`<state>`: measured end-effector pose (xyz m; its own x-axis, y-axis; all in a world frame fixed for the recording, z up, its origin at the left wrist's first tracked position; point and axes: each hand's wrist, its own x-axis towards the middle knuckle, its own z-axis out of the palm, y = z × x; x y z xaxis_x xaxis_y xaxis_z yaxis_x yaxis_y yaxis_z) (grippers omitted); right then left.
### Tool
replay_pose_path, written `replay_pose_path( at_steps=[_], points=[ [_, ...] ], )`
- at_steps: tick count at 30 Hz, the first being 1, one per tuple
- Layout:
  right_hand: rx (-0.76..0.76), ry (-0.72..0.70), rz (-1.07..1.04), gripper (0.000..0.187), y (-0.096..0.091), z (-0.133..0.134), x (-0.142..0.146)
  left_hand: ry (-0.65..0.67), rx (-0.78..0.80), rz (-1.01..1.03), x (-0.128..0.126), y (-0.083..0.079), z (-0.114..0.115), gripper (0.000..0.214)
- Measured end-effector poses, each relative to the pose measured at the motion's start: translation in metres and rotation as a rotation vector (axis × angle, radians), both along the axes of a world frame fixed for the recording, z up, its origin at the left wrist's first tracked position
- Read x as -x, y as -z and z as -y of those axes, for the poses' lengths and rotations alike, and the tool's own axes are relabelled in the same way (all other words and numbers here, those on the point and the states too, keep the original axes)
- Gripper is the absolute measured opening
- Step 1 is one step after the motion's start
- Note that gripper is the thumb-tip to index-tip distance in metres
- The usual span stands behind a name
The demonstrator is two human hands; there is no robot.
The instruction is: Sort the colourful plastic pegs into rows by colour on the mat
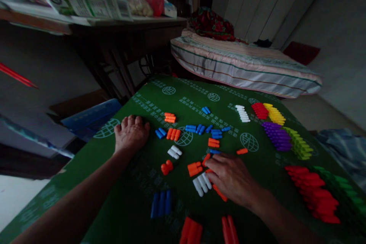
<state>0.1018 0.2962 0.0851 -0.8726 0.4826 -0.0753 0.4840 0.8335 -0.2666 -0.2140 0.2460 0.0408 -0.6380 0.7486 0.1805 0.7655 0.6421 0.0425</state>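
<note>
Left hand point(131, 132) is lying palm-down on green desk point(154, 99), grip spread loose. Right hand point(227, 173) is touching orange piece point(206, 158) near white pieces point(202, 184); can't tell whether grip is closing.

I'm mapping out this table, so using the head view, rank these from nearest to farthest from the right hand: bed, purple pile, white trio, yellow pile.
1. White trio: just left of the right hand.
2. Purple pile: ahead and to the right.
3. Yellow pile: just beyond the purple.
4. Bed: past the table's far edge.
</note>
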Motion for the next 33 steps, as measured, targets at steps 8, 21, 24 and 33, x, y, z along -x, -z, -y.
replay_pose_path(
  at_steps=[8,21,24,33],
  points=[
    [-0.064,0.171,0.204,0.026,0.003,-0.006,0.008,0.003,0.023,0.005,0.001,-0.002,0.001,0.056],
    [-0.022,0.176,0.148,0.022,0.010,-0.010,0.009,0.022,-0.007,0.004,0.003,-0.002,0.001,0.056],
    [-0.054,0.113,0.049,0.018,0.004,0.001,0.004,0.028,-0.007,0.012,0.001,-0.004,0.001,0.057],
    [0.071,-0.194,0.014,0.022,0.002,0.025,-0.002,0.006,-0.015,0.002,0.002,0.003,0.000,0.056]
  ],
)
